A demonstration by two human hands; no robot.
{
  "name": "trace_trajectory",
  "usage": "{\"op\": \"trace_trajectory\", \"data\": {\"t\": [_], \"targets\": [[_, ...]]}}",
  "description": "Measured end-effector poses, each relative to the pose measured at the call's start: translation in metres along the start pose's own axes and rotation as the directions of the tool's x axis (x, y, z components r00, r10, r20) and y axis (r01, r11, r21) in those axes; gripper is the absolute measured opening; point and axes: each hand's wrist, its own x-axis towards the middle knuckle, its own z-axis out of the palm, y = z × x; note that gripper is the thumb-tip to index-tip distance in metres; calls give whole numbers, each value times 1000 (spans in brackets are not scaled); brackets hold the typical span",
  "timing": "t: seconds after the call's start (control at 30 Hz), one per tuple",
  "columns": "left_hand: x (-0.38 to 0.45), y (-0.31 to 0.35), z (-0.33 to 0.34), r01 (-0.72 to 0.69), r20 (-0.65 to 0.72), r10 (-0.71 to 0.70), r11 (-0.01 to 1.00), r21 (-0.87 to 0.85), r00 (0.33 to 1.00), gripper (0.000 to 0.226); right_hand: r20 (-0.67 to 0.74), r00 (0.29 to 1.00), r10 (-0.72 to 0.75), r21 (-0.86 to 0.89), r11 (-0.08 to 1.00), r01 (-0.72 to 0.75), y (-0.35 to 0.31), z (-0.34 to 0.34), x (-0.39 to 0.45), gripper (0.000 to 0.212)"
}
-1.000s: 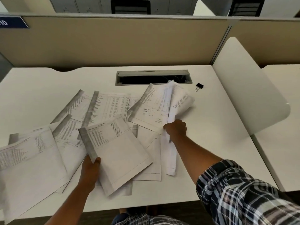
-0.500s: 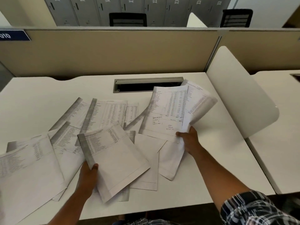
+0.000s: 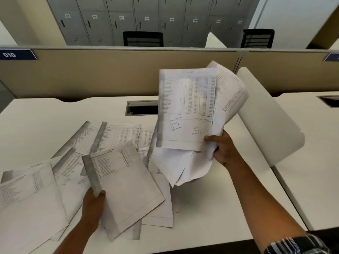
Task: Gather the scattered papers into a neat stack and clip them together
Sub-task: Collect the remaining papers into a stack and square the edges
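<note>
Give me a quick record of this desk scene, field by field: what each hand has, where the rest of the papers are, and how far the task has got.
left hand: grips the corner of one sheet, low over the desk
right hand: holds a bunch of sheets raised off the desk
loose papers: spread overlapping on the white desk
binder clip: not in view
task state: papers not yet stacked or clipped

A white desk [image 3: 45,114] is carrying loose printed sheets [image 3: 113,136], lying fanned and overlapping across its left and middle. A cable slot [image 3: 141,108] is sitting in the desk's far edge.
</note>
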Motion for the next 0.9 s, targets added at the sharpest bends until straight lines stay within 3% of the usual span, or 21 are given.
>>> {"op": "trace_trajectory", "data": {"t": [0.2, 0.37, 0.63, 0.83, 0.9], "targets": [[-2, 21, 5, 3, 75, 2, 998, -68, 997, 33, 106, 994, 7, 78, 997, -15, -27, 26, -6, 63], [-3, 22, 3, 39, 105, -29, 995, -89, 994, 33, 175, 984, -23, 87, 996, 8, -44, 52, -6, 53], [-13, 42, 7, 34, 189, -5, 988, -148, 982, 18, 140, 973, 185, -301, 944, -136, 28, 48, -2, 65], [-11, 47, 14, 169, 255, -141, 981, -93, 957, 23, -21, 987, 156, -668, 733, -131, 103, 39, -7, 91], [-12, 44, 18, 213, 258, -178, 971, -111, 950, 37, -33, 991, 128, -729, 675, -111, 117, 45, -13, 93]]}}
